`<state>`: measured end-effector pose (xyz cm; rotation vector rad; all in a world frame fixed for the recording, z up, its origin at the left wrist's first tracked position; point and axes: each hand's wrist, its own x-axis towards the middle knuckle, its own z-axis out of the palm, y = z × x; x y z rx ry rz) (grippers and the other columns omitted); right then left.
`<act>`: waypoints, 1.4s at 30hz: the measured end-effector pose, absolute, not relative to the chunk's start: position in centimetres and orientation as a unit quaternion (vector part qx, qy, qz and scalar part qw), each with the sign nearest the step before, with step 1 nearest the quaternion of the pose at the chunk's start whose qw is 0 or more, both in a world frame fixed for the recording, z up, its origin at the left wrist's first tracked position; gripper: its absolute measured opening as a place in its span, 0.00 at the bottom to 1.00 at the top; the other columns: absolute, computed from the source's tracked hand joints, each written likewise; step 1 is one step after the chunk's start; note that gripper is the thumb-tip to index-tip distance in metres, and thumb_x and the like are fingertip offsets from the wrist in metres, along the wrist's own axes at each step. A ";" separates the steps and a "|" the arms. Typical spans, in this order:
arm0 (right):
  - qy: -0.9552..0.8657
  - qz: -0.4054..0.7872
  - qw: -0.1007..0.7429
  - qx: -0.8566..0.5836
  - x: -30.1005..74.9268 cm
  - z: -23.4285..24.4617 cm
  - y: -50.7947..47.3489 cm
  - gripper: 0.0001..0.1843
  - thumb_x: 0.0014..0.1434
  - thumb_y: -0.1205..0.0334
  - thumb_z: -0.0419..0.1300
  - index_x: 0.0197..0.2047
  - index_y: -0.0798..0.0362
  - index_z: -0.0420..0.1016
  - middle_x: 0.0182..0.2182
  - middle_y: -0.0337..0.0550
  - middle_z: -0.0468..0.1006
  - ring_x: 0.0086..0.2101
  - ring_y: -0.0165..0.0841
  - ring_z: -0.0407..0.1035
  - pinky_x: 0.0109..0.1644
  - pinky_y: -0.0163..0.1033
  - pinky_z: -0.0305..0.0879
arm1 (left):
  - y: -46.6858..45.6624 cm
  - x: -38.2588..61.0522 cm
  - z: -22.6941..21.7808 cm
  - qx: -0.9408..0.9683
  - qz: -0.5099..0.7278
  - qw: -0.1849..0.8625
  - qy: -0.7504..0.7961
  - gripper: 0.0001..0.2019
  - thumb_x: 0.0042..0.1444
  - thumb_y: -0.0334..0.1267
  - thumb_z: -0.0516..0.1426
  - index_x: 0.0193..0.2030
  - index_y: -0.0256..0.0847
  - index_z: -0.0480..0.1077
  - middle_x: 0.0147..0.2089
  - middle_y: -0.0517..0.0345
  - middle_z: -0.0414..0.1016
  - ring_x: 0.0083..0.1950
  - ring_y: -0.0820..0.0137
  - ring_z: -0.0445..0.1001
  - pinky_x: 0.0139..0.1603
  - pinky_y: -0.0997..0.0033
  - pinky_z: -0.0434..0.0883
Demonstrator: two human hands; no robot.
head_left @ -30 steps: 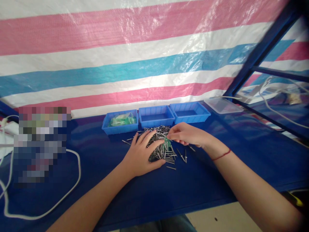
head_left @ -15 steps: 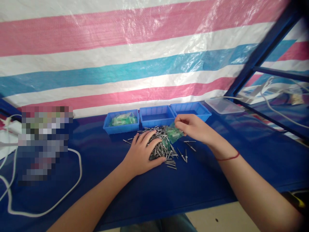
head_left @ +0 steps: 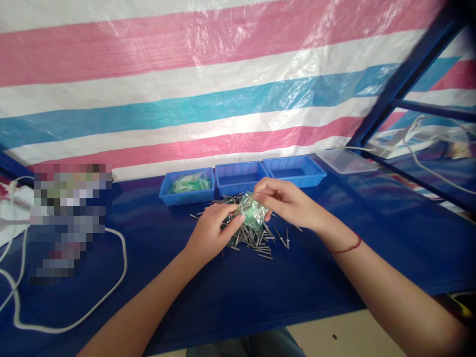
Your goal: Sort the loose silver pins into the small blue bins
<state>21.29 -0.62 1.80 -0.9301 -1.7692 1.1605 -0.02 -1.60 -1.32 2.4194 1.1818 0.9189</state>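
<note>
A small clear-green plastic bag [head_left: 252, 212] is held up between my two hands, just above a heap of metal pop rivets [head_left: 253, 237]. My right hand [head_left: 284, 202] pinches the bag's upper right edge. On its left side, my left hand [head_left: 213, 225] grips it between thumb and fingers. Whatever the bag contains is hard to make out through the glare. Part of the heap is hidden behind the bag and my left hand. A few single rivets [head_left: 281, 238] lie loose to the right of the heap.
Behind the heap stand a blue bin with green packets [head_left: 187, 199], a middle blue bin [head_left: 241, 188] and a right blue bin [head_left: 316, 179]. A clear plastic lid [head_left: 347, 162] lies at the back right. White cable [head_left: 124, 258] loops across the table's left side.
My right hand has lifted the green bag off the heap and moved it left. My left hand has come off the rivets and taken hold of the bag's left side.
</note>
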 end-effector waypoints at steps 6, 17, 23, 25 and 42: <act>-0.673 0.505 0.394 -0.370 21.1 1.1 -0.4 0.15 0.58 0.51 0.60 0.40 0.54 0.70 0.30 0.40 0.74 0.27 0.28 0.72 0.27 0.34 0.73 | -1.3 -0.4 -1.5 0.776 0.342 0.220 0.482 0.13 0.62 0.44 0.51 0.30 0.40 0.68 0.27 0.63 0.72 0.29 0.72 0.69 0.34 0.74 0.65; -0.687 0.459 0.417 -0.378 20.7 0.4 -0.3 0.13 0.63 0.50 0.54 0.41 0.51 0.65 0.22 0.34 0.73 0.17 0.23 0.66 0.18 0.30 0.63 | -1.0 -0.6 -1.4 0.697 0.393 0.350 0.486 0.16 0.61 0.49 0.52 0.43 0.39 0.74 0.32 0.58 0.77 0.33 0.70 0.73 0.35 0.74 0.68; -0.673 0.446 0.460 -0.369 19.9 0.3 -0.6 0.13 0.61 0.51 0.56 0.37 0.53 0.67 0.29 0.40 0.75 0.27 0.28 0.73 0.25 0.32 0.70 | -0.8 -0.6 -1.5 0.664 0.438 0.371 0.479 0.18 0.61 0.51 0.52 0.44 0.39 0.75 0.36 0.55 0.78 0.35 0.69 0.75 0.37 0.72 0.71; -0.670 0.440 0.467 -0.373 19.7 0.1 -0.6 0.12 0.60 0.53 0.58 0.34 0.53 0.68 0.28 0.39 0.73 0.27 0.28 0.73 0.25 0.32 0.70 | -0.7 -0.5 -1.7 0.655 0.458 0.375 0.469 0.15 0.58 0.48 0.56 0.42 0.39 0.74 0.38 0.55 0.78 0.37 0.69 0.76 0.40 0.72 0.72; -0.633 0.453 0.517 -0.356 20.0 -0.1 -0.3 0.13 0.60 0.57 0.58 0.47 0.51 0.63 0.33 0.40 0.76 0.23 0.26 0.71 0.26 0.33 0.69 | 2.4 -6.1 1.2 0.660 0.482 -0.080 0.570 0.11 0.58 0.42 0.56 0.43 0.39 0.71 0.39 0.54 0.78 0.40 0.67 0.75 0.44 0.69 0.69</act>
